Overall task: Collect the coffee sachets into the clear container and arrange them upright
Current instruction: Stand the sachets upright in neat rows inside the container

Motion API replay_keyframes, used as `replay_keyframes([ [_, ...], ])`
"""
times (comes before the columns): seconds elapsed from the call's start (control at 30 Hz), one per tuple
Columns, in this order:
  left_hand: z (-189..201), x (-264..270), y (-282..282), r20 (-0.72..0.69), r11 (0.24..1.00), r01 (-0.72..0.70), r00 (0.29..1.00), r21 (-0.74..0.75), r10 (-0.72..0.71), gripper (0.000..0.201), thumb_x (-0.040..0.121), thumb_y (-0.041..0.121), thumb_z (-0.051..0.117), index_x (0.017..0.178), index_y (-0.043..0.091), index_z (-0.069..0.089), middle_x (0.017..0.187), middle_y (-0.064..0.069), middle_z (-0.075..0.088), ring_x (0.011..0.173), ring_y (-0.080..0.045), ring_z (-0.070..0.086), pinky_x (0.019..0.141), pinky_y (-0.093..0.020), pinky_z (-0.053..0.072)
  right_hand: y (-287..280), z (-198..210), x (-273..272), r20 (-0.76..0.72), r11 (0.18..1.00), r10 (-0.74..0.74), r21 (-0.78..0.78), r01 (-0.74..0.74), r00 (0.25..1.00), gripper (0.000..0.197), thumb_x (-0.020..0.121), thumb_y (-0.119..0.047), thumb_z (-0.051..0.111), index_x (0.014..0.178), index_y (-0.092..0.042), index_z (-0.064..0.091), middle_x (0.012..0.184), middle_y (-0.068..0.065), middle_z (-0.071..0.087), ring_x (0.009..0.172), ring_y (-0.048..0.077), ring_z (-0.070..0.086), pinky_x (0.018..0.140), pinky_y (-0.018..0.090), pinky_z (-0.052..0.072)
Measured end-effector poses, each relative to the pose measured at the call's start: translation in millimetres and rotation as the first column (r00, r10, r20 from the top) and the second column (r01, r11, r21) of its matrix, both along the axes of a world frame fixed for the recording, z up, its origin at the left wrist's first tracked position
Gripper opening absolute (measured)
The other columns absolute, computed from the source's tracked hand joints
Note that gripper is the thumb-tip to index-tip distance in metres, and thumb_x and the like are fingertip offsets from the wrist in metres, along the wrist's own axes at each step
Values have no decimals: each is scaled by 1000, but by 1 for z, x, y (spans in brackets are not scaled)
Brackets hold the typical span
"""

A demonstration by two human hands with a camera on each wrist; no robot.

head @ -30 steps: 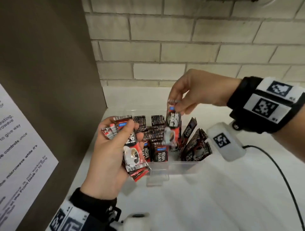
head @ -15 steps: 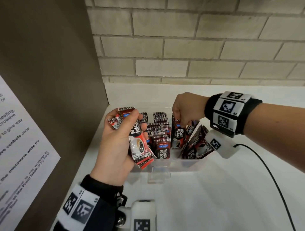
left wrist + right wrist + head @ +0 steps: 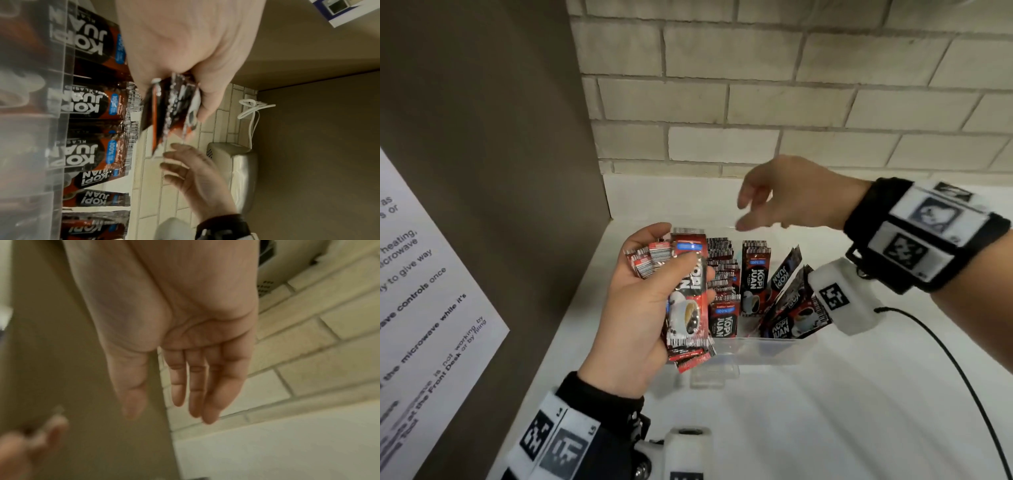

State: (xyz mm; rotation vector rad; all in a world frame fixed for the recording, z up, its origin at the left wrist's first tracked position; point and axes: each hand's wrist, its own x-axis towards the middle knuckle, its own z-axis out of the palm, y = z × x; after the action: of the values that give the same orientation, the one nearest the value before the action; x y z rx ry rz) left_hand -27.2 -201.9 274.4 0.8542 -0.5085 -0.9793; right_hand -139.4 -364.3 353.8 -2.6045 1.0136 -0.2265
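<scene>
Meanwhile, the left hand (image 3: 635, 308) grips a bundle of sachets (image 3: 686, 301) at the container's (image 3: 774, 349) left edge. Above its far edge the right hand (image 3: 787, 195) hovers, fingers loose (nothing in it).

- A stack of red-and-black coffee sachets (image 3: 686, 301) (printed "KOPI JUAN", with a cup picture) is held fanned above the container's left front corner.
- The clear container (image 3: 774, 349), a transparent rectangular box, is set on a white surface.
- Upright sachets (image 3: 755, 277) are packed in rows in its left and middle parts.
- Leaning sachets (image 3: 787, 308) are tilted at its right end (not upright).
</scene>
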Motion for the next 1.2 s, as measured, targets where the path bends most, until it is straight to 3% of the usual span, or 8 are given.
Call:
replay_keyframes([
  [0.07, 0, -4, -1, 36, 1000, 21, 999, -14, -20, 46, 62, 2, 69, 104, 19, 59, 83, -9, 71, 63, -21, 68, 52, -31, 56, 21, 8, -2, 213, 919, 13, 383, -96, 977, 39, 72, -35, 76, 102, -11, 65, 82, 3, 69, 66, 16, 66, 58, 27, 54],
  [0.17, -3, -9, -4, 102, 1000, 11, 995, -10, -10, 47, 56, 5, 73, 98, 18, 58, 82, -9, 71, 69, -23, 68, 61, -35, 58, 39, 2, -3, 247, 797, 103, 559, -228, 963, 31, 74, -20, 74, 100, -7, 65, 71, 6, 69, 59, 18, 65, 53, 25, 55],
  [0.5, -7, -5, 9, 97, 997, 60, 993, 57, -66, 44, 59, 2, 73, 96, 18, 58, 68, -6, 66, 51, -17, 64, 43, -26, 52, -11, 35, -22, 229, 913, -49, 404, -49, 972, 10, 73, 0, 73, 79, -7, 69, 63, 6, 70, 52, 11, 65, 51, 19, 55],
  [0.73, -7, 8, 7, -27, 996, -18, 999, 91, 20, 18, 90, 9, 57, 108, 9, 57, 71, -6, 67, 50, -13, 61, 43, -22, 49, -25, 3, -8, -148, 985, 5, 171, 20, 989, 12, 72, -3, 79, 71, -6, 68, 59, 7, 69, 53, 13, 64, 50, 22, 52],
  [0.87, -5, 13, 8, -126, 991, 7, 992, 133, 10, 12, 91, 18, 57, 90, 9, 65, 66, -6, 68, 53, -15, 65, 51, -23, 56, -23, -22, 1, -278, 990, 54, 140, -15, 959, 15, 73, -5, 78, 72, -4, 63, 58, 6, 65, 54, 15, 64, 51, 24, 53],
  [1.0, 2, 21, 12, -293, 999, 19, 956, 39, -7, 19, 90, 27, 58, 80, 19, 71, 92, -5, 75, 84, -16, 74, 76, -52, 58, -22, -31, 5, -341, 995, 72, 85, -45, 937, 19, 72, -10, 80, 66, -10, 61, 53, 1, 60, 47, 10, 58, 52, 23, 49],
  [1.1, 7, 26, 14, -359, 998, 54, 932, 33, -39, 24, 93, 37, 53, 89, 22, 71, 103, -7, 74, 88, -21, 73, 88, -60, 50, -21, -33, 7, -370, 997, 67, 54, -50, 927, 20, 72, -13, 80, 66, -11, 61, 59, 5, 62, 50, 14, 58, 56, 24, 51],
  [1.2, 10, 26, 11, -395, 995, 51, 919, 80, -15, 28, 92, 40, 53, 101, 18, 68, 99, -8, 75, 83, -22, 74, 78, -53, 56, -20, -33, 7, -382, 999, 32, 33, -21, 924, 17, 71, -12, 80, 72, -8, 63, 71, 14, 68, 56, 19, 61, 55, 25, 52],
])
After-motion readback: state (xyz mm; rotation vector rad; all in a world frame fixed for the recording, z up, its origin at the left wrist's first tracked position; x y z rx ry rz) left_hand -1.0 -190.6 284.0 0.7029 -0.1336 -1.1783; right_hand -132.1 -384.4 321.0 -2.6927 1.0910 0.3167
